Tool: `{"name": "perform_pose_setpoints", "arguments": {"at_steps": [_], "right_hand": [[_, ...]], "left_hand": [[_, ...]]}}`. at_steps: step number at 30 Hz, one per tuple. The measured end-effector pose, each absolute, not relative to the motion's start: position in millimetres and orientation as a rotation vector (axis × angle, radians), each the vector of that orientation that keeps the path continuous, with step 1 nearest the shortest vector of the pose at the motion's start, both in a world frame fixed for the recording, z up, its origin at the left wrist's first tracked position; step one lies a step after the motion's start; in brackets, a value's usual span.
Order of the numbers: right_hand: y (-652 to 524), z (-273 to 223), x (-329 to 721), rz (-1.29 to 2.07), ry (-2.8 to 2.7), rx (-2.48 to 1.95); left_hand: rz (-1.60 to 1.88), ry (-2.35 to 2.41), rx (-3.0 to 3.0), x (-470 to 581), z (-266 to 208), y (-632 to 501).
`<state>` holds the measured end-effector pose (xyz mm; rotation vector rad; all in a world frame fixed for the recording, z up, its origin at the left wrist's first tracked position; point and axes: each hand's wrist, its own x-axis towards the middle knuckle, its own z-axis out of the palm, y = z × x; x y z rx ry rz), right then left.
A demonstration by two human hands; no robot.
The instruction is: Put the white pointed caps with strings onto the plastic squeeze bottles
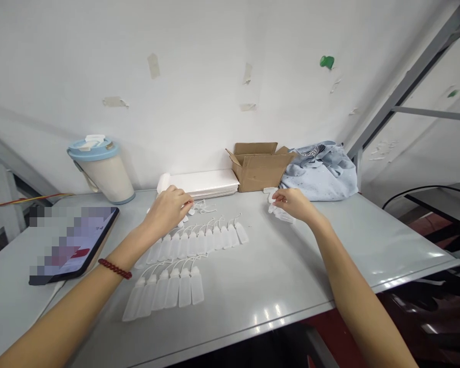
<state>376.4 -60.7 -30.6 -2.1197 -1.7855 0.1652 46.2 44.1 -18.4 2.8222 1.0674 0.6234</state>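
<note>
My left hand (pixel 170 207) is over a small heap of white corded pieces (pixel 204 206), fingers curled and thumb against them; whatever is between the fingertips is too small to make out. At the right, my right hand (pixel 295 203) has its fingertips pinched on a pile of small translucent white plastic pieces (pixel 282 214), and I cannot tell which piece it grips. Between my arms lie two rows of flat translucent plastic tags with white cord loops: a longer back row (pixel 209 240) and a shorter front row (pixel 174 289). My left forearm partly covers the back row's left end.
A stack of white flat packets (pixel 203 183), an open cardboard box (pixel 262 171) and a light blue cloth (pixel 324 176) line the wall. To the left stand a cream tumbler with a blue lid (pixel 105 171) and a tablet (pixel 76 245) lying with its cable on the grey table (pixel 253 286).
</note>
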Motion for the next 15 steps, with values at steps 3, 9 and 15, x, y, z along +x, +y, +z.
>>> {"name": "perform_pose_setpoints", "arguments": {"at_steps": [3,9,15], "right_hand": [[-61,-31,377,0.17,-1.788,-2.117],[-61,-31,378,0.177,-1.79,-2.115],[-61,-32,381,0.202,-1.805,-2.128]], "left_hand": [[0.612,1.093,2.852,44,-19,45],[0.714,1.186,2.862,42,-12,44],[0.837,1.137,2.753,36,-19,33]]}}
